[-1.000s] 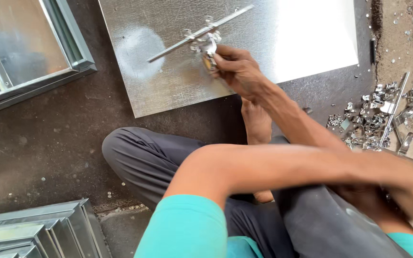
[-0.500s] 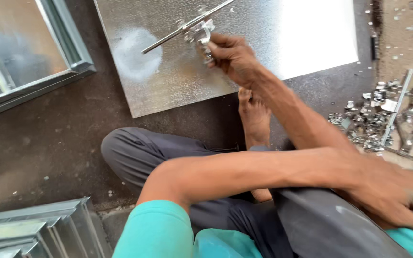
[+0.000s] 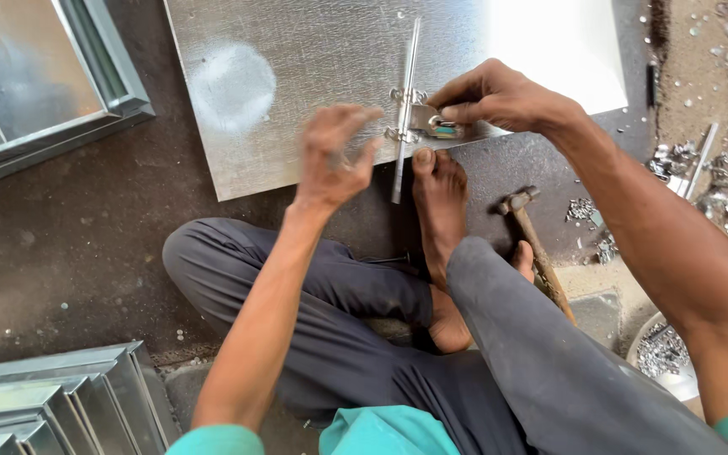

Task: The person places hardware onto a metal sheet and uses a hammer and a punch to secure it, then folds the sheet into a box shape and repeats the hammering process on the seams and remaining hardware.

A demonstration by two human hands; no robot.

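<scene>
- I am looking down at a galvanised metal sheet (image 3: 297, 93) lying flat on the dark floor (image 3: 69, 244), with a long slim metal bar (image 3: 407, 109) lying across it and running off the near edge
- My right hand (image 3: 499, 97) is pinching a small metal latch fitting (image 3: 440, 126) against the sheet just beside the bar — fingers closed on it, thumb underneath
- My left hand (image 3: 334, 156) is hovering over the sheet's near edge, just left of the bar, fingers half curled and blurred; I cannot tell whether it is holding anything small
- My bare foot (image 3: 440, 198) is pressing toes-down at the sheet's edge, right under the fitting, seemingly pinning the sheet in place
- A hammer (image 3: 532, 244) is lying on the floor to the right of the foot, head toward the sheet, untouched by either hand
- Judging by this, the bar and its small brackets (image 3: 404, 114) are already sitting in position on the sheet, while the latch piece is being lined up and does not look fixed yet — any fastening seems to be left
- A heap of small metal scraps (image 3: 676, 164) is sitting on the floor at the right, well apart from the fitting
- Folded sheet-metal frames (image 3: 52, 404) are stacked at the lower left, and another frame (image 3: 61, 93) is lying at the upper left
</scene>
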